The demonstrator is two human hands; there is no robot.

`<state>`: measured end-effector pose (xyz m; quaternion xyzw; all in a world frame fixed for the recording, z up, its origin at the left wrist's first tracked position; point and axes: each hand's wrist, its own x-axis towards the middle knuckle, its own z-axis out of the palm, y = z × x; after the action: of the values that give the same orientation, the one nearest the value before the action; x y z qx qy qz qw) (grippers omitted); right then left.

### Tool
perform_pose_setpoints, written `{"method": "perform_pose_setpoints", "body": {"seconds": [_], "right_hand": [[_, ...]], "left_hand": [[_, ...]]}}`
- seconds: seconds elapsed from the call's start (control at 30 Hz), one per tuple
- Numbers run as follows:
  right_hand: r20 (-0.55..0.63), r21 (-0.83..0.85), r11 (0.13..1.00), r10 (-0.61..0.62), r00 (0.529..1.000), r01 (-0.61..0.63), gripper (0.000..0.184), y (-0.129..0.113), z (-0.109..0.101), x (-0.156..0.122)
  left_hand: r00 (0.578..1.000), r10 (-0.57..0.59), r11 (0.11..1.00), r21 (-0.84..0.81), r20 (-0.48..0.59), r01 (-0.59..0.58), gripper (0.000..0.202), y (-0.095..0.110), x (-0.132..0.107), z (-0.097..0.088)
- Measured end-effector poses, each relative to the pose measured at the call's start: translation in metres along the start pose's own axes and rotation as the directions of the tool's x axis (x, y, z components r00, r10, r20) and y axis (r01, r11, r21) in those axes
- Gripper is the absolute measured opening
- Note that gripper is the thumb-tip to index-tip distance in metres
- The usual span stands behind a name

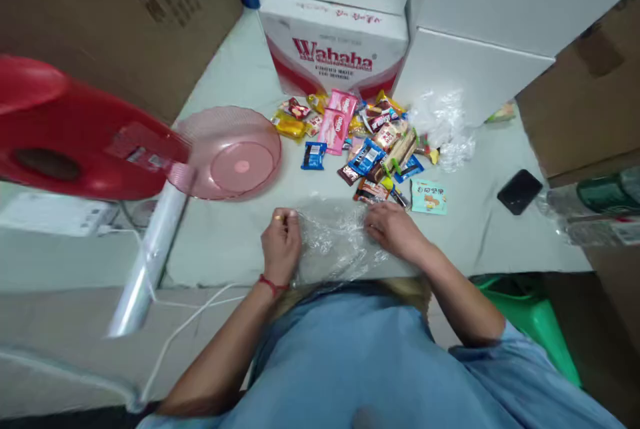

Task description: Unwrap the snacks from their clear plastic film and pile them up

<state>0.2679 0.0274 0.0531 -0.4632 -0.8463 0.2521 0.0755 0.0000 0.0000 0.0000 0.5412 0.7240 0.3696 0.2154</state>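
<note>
A sheet of clear plastic film (335,242), crinkled and see-through, is stretched between my two hands at the front edge of the table. My left hand (281,246) has its fingers curled closed on the film's left side; a red string bracelet circles that wrist. Over on the right, my right hand (393,229) pinches the film's other side, close to a heap of wrapped snacks (367,159). A pale green snack packet (429,196) lies just beyond the right hand. Left of the heap stands a pink see-through plastic bowl (245,162).
A red plastic object (85,129) with a roll (150,262) beside it fills the left. Behind the snacks are a Wahaha carton (335,49) and crumpled clear plastic (443,126). A black phone (520,192) and bottles (607,192) are at right; a green stool (540,322) is below.
</note>
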Motion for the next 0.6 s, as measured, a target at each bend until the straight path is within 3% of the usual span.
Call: {"method": "perform_pose_setpoints", "body": {"seconds": [0.13,0.23,0.33,0.4,0.43,0.5,0.6], "right_hand": [[0.008,0.196,0.978,-0.071,0.997,0.069,0.016,0.011,-0.051,0.018],[0.004,0.143,0.989,-0.023,1.000,0.022,0.016,0.022,-0.082,0.044],[-0.164,-0.120,0.985,0.100,0.981,-0.121,0.019,0.035,-0.105,0.082],[-0.299,-0.261,0.945,0.113,0.948,-0.195,0.021,0.042,-0.112,0.113],[-0.313,-0.321,0.930,0.072,0.947,-0.177,0.023,0.044,-0.112,0.130],[-0.221,-0.447,0.894,-0.106,0.970,-0.004,0.028,0.045,-0.107,0.164],[0.059,-0.564,0.754,-0.368,0.928,0.336,0.042,0.044,-0.090,0.211]], "left_hand": [[0.993,0.087,0.993,0.073,0.074,-0.093,0.029,-0.014,0.009,-0.001],[0.990,0.130,0.987,0.087,0.063,-0.135,0.030,-0.016,0.012,0.003],[0.968,0.154,0.985,0.113,-0.197,-0.133,0.030,-0.015,0.008,0.005],[0.897,0.209,0.974,0.167,-0.391,-0.154,0.032,-0.014,0.002,0.002],[0.860,0.263,0.960,0.206,-0.438,-0.189,0.031,-0.015,-0.002,-0.001],[0.821,0.417,0.901,0.296,-0.390,-0.317,0.023,-0.016,-0.011,-0.006],[0.810,0.582,0.767,0.377,-0.067,-0.519,0.025,-0.019,-0.018,-0.010]]}}
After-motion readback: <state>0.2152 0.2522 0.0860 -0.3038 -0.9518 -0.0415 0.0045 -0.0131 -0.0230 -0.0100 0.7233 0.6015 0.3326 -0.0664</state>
